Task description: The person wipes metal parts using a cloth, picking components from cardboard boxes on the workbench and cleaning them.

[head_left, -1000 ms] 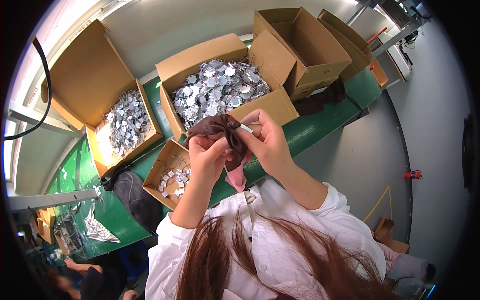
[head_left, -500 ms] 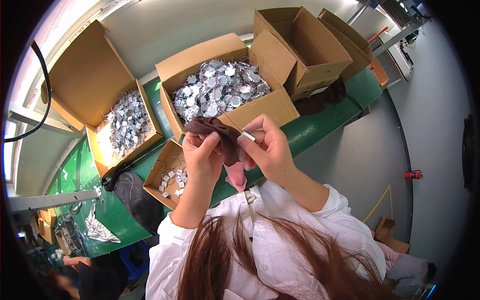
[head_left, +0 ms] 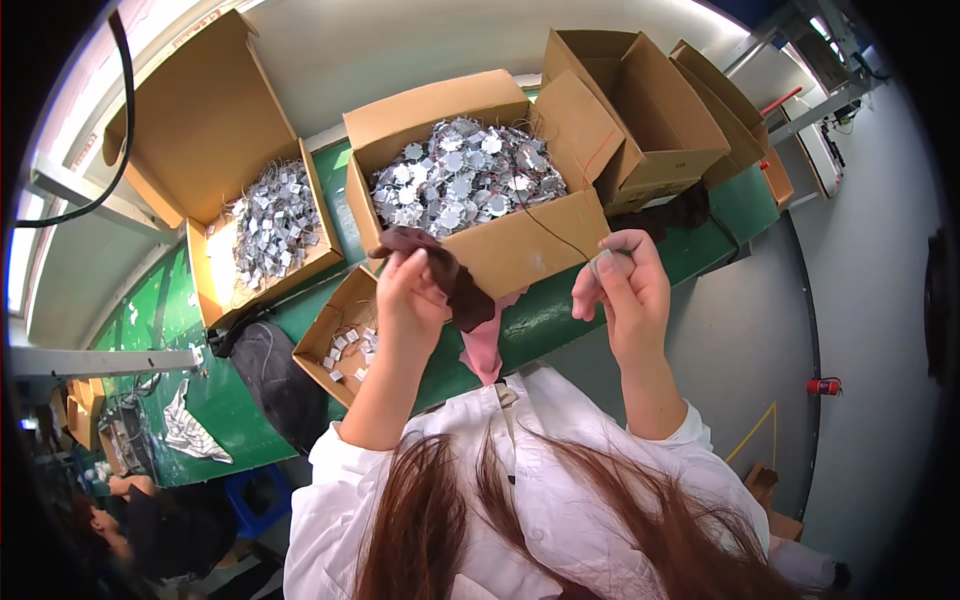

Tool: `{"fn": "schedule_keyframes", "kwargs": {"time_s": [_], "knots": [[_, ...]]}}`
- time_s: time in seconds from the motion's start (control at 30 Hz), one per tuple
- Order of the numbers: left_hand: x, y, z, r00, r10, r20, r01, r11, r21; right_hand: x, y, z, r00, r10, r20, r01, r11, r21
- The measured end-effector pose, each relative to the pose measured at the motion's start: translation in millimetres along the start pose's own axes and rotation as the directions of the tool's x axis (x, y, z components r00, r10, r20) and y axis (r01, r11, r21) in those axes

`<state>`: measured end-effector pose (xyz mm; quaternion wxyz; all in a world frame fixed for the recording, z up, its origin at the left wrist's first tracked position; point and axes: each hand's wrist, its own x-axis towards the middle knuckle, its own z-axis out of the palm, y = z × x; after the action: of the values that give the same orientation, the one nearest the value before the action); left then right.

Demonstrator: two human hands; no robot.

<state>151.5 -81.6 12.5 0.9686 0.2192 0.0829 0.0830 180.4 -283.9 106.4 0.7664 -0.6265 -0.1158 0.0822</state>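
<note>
My left hand (head_left: 410, 295) is closed on a dark brown cloth (head_left: 466, 300), which hangs limp from the fingers. A pink cloth (head_left: 484, 345) shows just below it. Off to the right, my right hand (head_left: 630, 290) pinches a small pale block, mostly covered by thumb and forefinger. From that pinch a thin dark wire (head_left: 555, 232) runs up and left across the front of a carton (head_left: 520, 255) heaped with silver, flower-shaped pieces (head_left: 455, 175). What the wire's far end joins cannot be made out. The two hands are well apart.
Left of the carton stands an open box (head_left: 325, 250) of small wired white blocks. A shallower box (head_left: 310, 345) holds several loose ones. A black bag (head_left: 270, 375) lies on the green table (head_left: 540, 335). More cartons (head_left: 665, 110) stand at back right. Another person (head_left: 165, 530) is at lower left.
My right hand has moved right, away from the brown cloth, with the block and its wire. My left hand keeps the cloth at nearly the same place.
</note>
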Motion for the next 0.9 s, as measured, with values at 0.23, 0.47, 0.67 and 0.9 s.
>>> {"fn": "schedule_keyframes", "kwargs": {"time_s": [0.23, 0.47, 0.67, 0.9], "knots": [[-38.6, -71.4, -25.7, 0.940, -0.280, -0.193, 0.279, 0.960, -0.033, 6.5, 32.6, 81.7, 0.714, 0.255, 0.653, -0.030, 0.942, -0.334], [-55.7, -69.6, -38.1, 0.940, -0.194, -0.279, 0.208, 0.978, 0.021, 22.1, 92.7, 117.0, 0.663, -0.090, 0.743, 0.565, 0.712, -0.417], [-65.2, -46.7, -32.8, 0.985, -0.059, -0.159, 0.077, 0.991, 0.112, 46.0, 82.5, 47.9, 0.558, 0.070, 0.827, 0.499, 0.768, -0.402], [-56.3, -29.5, -28.3, 0.998, -0.054, -0.044, 0.066, 0.946, 0.317, 39.1, 75.5, 17.4, 0.637, 0.379, 0.672, 0.185, 0.771, -0.610]]}}
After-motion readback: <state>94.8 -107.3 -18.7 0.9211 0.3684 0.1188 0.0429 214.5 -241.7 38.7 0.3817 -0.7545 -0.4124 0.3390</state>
